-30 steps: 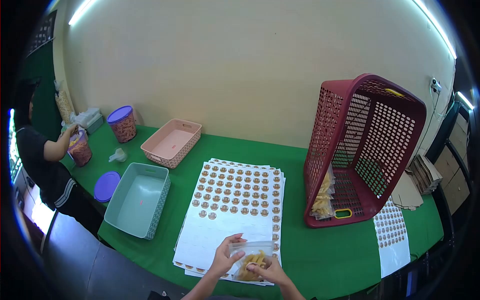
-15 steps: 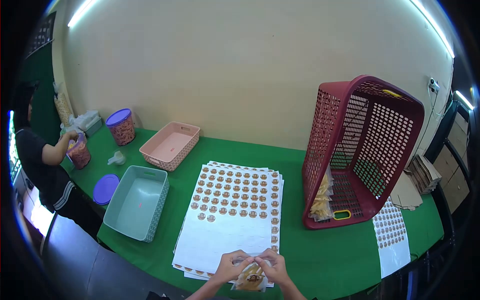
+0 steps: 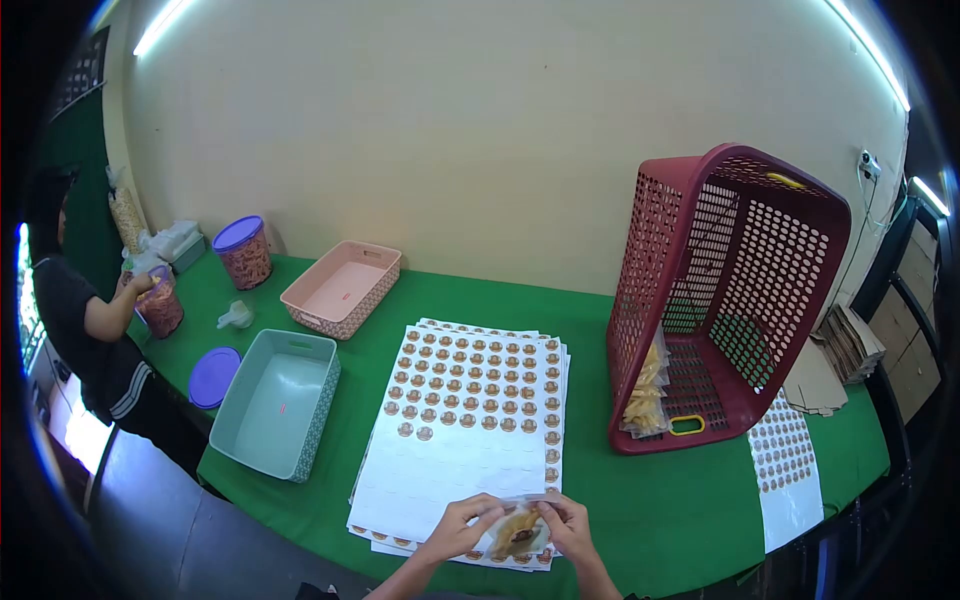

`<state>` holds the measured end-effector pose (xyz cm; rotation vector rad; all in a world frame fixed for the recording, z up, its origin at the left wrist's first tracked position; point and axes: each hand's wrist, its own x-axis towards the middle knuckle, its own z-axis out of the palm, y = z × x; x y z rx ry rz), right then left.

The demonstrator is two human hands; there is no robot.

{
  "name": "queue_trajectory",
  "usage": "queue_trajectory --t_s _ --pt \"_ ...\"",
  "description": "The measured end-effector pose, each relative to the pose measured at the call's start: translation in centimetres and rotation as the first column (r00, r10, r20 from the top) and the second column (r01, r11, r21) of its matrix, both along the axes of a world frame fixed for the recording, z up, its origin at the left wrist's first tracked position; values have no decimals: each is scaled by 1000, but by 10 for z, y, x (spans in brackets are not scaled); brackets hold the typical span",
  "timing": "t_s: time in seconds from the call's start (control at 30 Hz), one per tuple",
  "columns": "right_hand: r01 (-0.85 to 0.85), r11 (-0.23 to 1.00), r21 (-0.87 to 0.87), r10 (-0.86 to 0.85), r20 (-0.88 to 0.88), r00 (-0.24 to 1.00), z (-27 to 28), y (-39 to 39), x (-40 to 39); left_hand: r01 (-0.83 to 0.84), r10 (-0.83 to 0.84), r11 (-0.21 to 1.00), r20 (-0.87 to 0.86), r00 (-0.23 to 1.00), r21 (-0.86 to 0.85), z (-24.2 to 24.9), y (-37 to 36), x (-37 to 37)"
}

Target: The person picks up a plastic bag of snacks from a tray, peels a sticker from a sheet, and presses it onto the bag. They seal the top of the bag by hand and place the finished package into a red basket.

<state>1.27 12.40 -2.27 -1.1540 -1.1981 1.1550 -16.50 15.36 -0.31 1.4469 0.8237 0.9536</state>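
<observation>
A clear bag of yellowish snack pieces, with a round brown sticker on its front, is held up between my two hands near the bottom of the view. The fingers of my left hand pinch its upper left side. At its upper right corner, my right hand grips the edge. Beneath the bag and hands lies a stack of white sticker sheets, with rows of round brown stickers on the upper part of the top sheet and a bare lower part.
A maroon basket lies on its side at right, holding filled bags. A mint tray, a pink tray, a purple lid and snack tubs stand left. A person reaches into one tub. More sticker sheets lie far right.
The bag has risen slightly and tilted, its sticker shifting right and down. My right hand has moved a little right. The other person's hand has lifted slightly at the tub.
</observation>
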Motion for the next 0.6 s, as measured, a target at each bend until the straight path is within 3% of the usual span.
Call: queue_trajectory --t_s 0.1,0.17,0.27,0.33,0.4,0.43,0.47,0.6 --pt "-19 999 29 21 -69 997 14 -7 -9 -64 58 993 -69 996 -96 5 0 3" --pt "-5 999 45 5 -1 1000 1 -5 -5 -108 113 992 -86 990 65 -1 1 4" --pt "70 994 79 -68 -24 997 -5 -1 -3 -121 125 991 -80 989 55 -1 0 6" --pt "112 994 1 -111 -107 988 -1 0 -5 -136 138 990 -91 986 27 -7 2 4" --pt "86 996 -36 -91 -167 982 6 -3 -9 -145 144 989 -99 985 -3 -7 4 2" --pt "55 996 -71 -70 -225 972 8 -4 -12 -152 160 986 -120 980 74 -3 7 0" --pt "55 996 -74 -71 -224 972 8 -4 -14 -158 179 976 -141 974 149 -1 8 -2" --pt "111 994 -8 -111 -155 982 1 -4 -16 -80 110 988 -235 966 131 -8 8 -4"
